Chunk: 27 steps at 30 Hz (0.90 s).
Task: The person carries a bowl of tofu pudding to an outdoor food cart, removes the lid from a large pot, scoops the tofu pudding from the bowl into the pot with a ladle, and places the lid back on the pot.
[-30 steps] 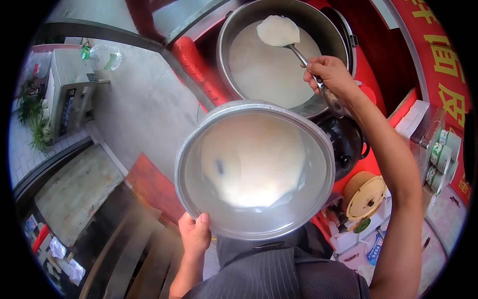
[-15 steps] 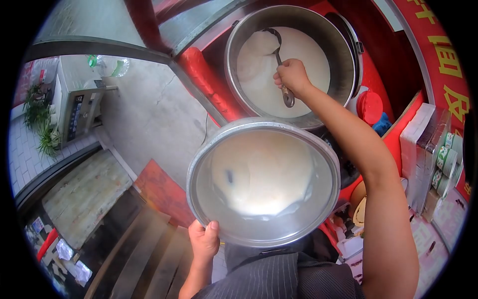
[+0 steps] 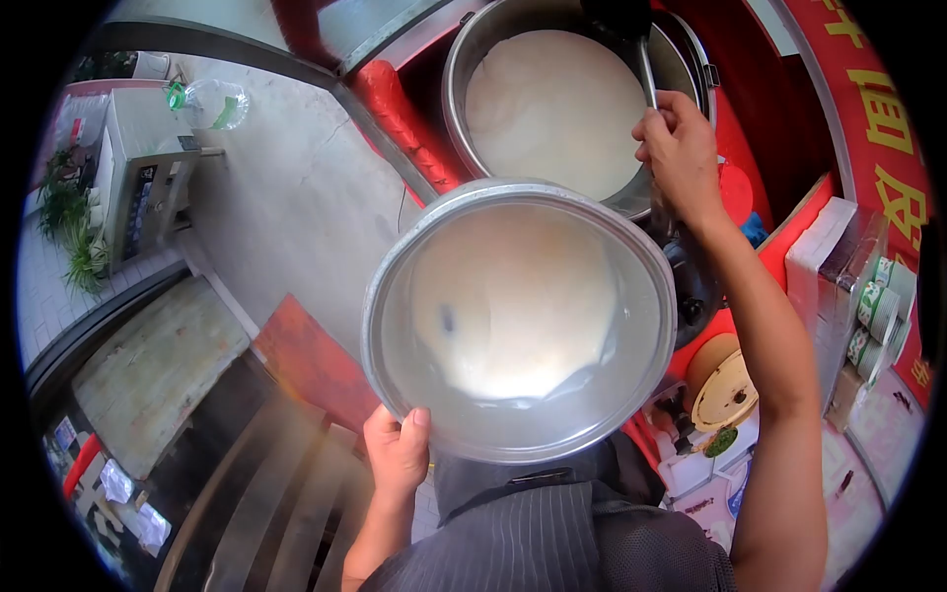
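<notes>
My left hand is closed on the lower left rim of a wide metal basin, thumb on top. Whitish liquid lies in the basin, with a small dark mark at its left. In my right hand is a ladle, gripped by its handle. The ladle's dark bowl is raised over the far right rim of a deep steel pot, partly cut off by the view's top edge; its contents are hidden. Pale milky liquid fills much of the pot.
Right of the pot stands a container with a red lid. Beyond my right forearm are stacked patterned bowls and a white box. A round yellowish lid lies below. A metal frame bar runs left of the pot.
My right hand has lifted the ladle out of the pot's liquid and moved it up and right. The basin stays in my left hand, slightly higher in view.
</notes>
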Each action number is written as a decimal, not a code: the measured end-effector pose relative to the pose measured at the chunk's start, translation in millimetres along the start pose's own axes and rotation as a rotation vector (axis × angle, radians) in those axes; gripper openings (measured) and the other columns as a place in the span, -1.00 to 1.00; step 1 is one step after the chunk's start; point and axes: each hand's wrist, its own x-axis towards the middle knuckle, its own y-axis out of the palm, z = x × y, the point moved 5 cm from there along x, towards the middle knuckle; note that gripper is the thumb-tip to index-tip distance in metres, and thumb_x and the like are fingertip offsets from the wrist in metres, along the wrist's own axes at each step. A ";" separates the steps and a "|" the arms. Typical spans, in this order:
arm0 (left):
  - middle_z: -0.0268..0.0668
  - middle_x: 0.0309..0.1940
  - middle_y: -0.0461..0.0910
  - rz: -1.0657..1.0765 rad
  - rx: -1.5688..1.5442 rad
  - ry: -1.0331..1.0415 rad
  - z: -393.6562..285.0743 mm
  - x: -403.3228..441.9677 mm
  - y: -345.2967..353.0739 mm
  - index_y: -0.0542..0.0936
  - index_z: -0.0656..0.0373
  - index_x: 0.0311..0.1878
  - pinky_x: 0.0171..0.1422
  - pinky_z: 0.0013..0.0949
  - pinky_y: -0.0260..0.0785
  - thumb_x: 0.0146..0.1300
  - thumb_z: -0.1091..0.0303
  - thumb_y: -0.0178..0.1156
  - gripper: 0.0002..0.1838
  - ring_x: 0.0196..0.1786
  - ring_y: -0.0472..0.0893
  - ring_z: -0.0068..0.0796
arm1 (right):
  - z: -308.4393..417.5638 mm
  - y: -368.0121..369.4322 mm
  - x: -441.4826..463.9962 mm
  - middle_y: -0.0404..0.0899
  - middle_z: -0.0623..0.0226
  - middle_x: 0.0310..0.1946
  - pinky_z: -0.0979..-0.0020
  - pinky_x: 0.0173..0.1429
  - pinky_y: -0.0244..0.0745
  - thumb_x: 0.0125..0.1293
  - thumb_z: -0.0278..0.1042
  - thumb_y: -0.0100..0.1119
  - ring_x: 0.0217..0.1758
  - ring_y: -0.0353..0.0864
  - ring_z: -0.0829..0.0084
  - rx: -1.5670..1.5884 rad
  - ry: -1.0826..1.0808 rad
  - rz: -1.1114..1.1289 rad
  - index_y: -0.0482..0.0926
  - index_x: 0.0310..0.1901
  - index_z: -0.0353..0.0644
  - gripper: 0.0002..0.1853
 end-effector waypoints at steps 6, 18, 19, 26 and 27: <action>-0.42 -0.23 0.65 0.007 0.002 0.018 -13.4 0.4 11.5 0.66 0.31 -0.04 -0.07 -0.52 0.36 0.46 0.36 0.20 -0.80 -0.20 0.48 -0.70 | 88.9 -90.6 -125.8 0.61 0.32 -0.41 0.65 -0.37 0.43 0.52 -0.42 0.02 -0.51 0.51 0.68 0.063 -0.023 0.161 0.49 0.14 -0.42 -0.71; -0.33 -0.05 0.52 0.072 0.007 -0.020 -29.8 1.1 25.1 0.66 0.37 -0.07 -0.05 -0.47 0.40 0.45 0.39 0.23 -0.80 -0.09 0.50 -0.62 | 81.4 -16.9 -183.4 0.55 -0.15 -0.48 0.07 -0.29 0.51 0.29 -0.54 0.15 -0.40 0.58 -0.17 -0.582 -0.238 0.569 0.50 -0.15 -0.38 -0.85; -0.31 -0.03 0.51 0.081 0.032 -0.012 -30.4 0.1 24.3 0.66 0.38 -0.08 -0.06 -0.47 0.43 0.45 0.39 0.23 -0.79 -0.09 0.51 -0.60 | 83.0 -15.6 -184.5 0.54 -0.17 -0.48 0.06 -0.29 0.50 0.29 -0.54 0.14 -0.40 0.57 -0.19 -0.601 -0.218 0.606 0.50 -0.16 -0.39 -0.86; -0.26 0.04 0.47 0.112 -0.020 0.021 -34.4 -0.9 30.1 0.64 0.42 -0.09 -0.31 -0.50 0.54 0.47 0.37 0.20 -0.76 -0.12 0.55 -0.57 | 66.9 -11.5 -196.9 0.61 0.16 -0.55 0.36 -0.46 0.53 0.37 -0.56 0.04 -0.62 0.61 0.37 -0.244 0.525 0.976 0.52 -0.09 -0.45 -0.84; -0.26 0.04 0.47 0.112 -0.019 0.021 -33.7 -0.9 30.0 0.64 0.42 -0.09 -0.31 -0.50 0.54 0.47 0.37 0.20 -0.76 -0.12 0.55 -0.57 | 68.4 -12.9 -195.5 0.61 0.16 -0.55 0.36 -0.46 0.53 0.37 -0.56 0.04 -0.62 0.61 0.37 -0.243 0.526 0.975 0.52 -0.09 -0.45 -0.84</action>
